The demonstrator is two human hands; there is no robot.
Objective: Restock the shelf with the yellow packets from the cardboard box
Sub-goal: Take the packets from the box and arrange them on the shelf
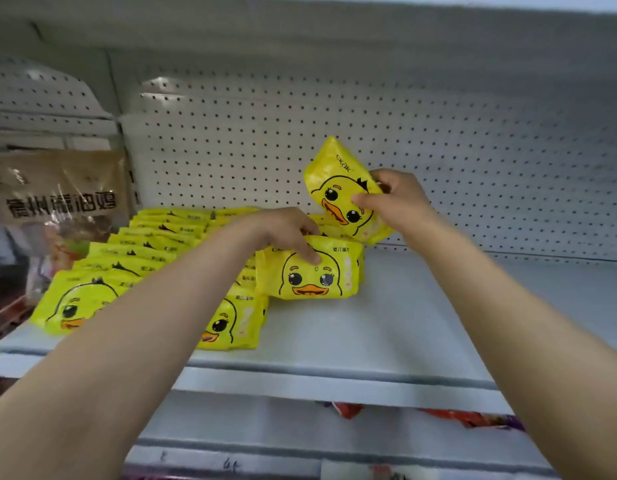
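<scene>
Yellow duck-face packets stand in rows on the white shelf [386, 327]. The leftmost row [103, 271] runs front to back with several packets; a second row [231, 323] is partly hidden behind my left forearm. My left hand [286, 230] rests fingers-down on top of the front packet of a third row [314, 275], holding it upright. My right hand [393, 199] grips another yellow packet [338, 188], tilted, in the air just above and behind that row, near the pegboard. The cardboard box is out of view.
A brown bagged product [58, 202] stands on the shelf to the left of the packets. The white pegboard back wall [473, 150] closes off the rear. The shelf's right half is bare. Red packages [473, 419] lie on the shelf below.
</scene>
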